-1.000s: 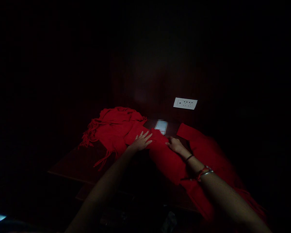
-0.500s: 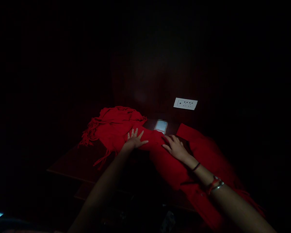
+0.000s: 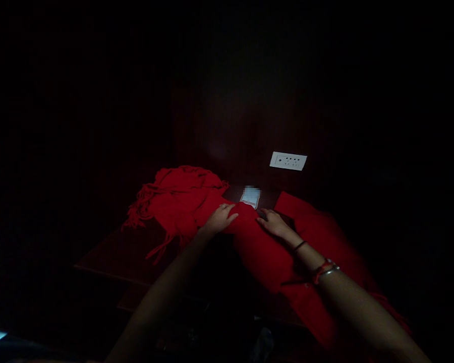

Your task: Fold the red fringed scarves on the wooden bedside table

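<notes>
A long red scarf (image 3: 263, 252) with fringed ends lies across a dark tabletop, its left part (image 3: 185, 194) heaped in loose folds. My left hand (image 3: 219, 218) rests on the narrow middle stretch of the cloth, fingers close together and thumb apart. On the scarf's right edge lies my right hand (image 3: 275, 223), palm down, with its thumb apart from the fingers; some fingertips are hard to make out in the dark. Just beyond both hands sits a phone (image 3: 250, 197) with a lit screen, partly blurred out.
A white socket plate (image 3: 288, 161) is on the dark wall behind. The tabletop (image 3: 117, 254) shows a front edge at the left. More red cloth (image 3: 321, 229) stretches toward the lower right. Most of the surroundings are too dark to see.
My left hand has slid right along the scarf, and its spread fingers have come together. My right hand has shifted slightly. The scarf and phone stay in place.
</notes>
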